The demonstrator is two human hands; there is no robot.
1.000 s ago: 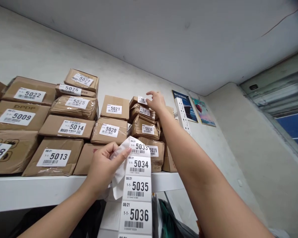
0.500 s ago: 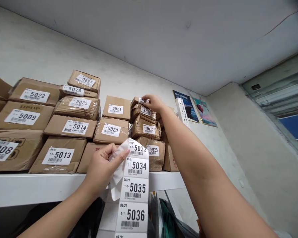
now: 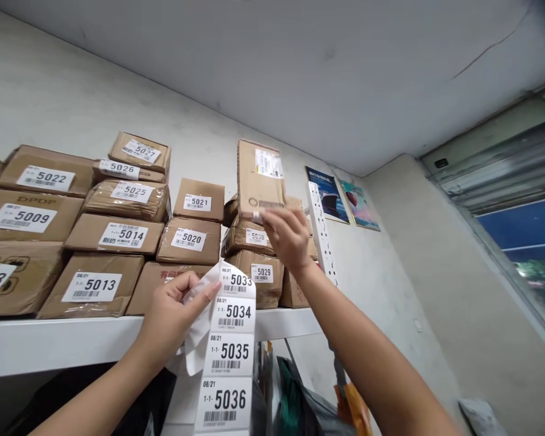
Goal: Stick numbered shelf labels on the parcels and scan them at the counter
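My left hand (image 3: 175,309) pinches a strip of white number labels (image 3: 229,348) on backing paper, which hangs down in front of the shelf; the top label reads 5033. My right hand (image 3: 290,237) is closed on the lower edge of a flat cardboard box (image 3: 260,181), which stands tilted up above the stack with a shipping label on its broad face. The fingers partly cover that lower edge and its small white sticker. Under the hand lie a box labelled 5030 (image 3: 247,235) and, beneath it, one labelled 5029 (image 3: 272,290).
More numbered cardboard boxes (image 3: 197,209) are stacked to the left on the white shelf (image 3: 95,345). Right of the stack a white perforated upright (image 3: 321,233) stands before two wall posters (image 3: 327,192). Dark bags (image 3: 309,406) and an orange bag (image 3: 356,412) are below the shelf.
My right hand has tipped the flat box upward from the top of the stack, so its broad face shows. My left hand still holds the label strip. The view has shifted slightly right.
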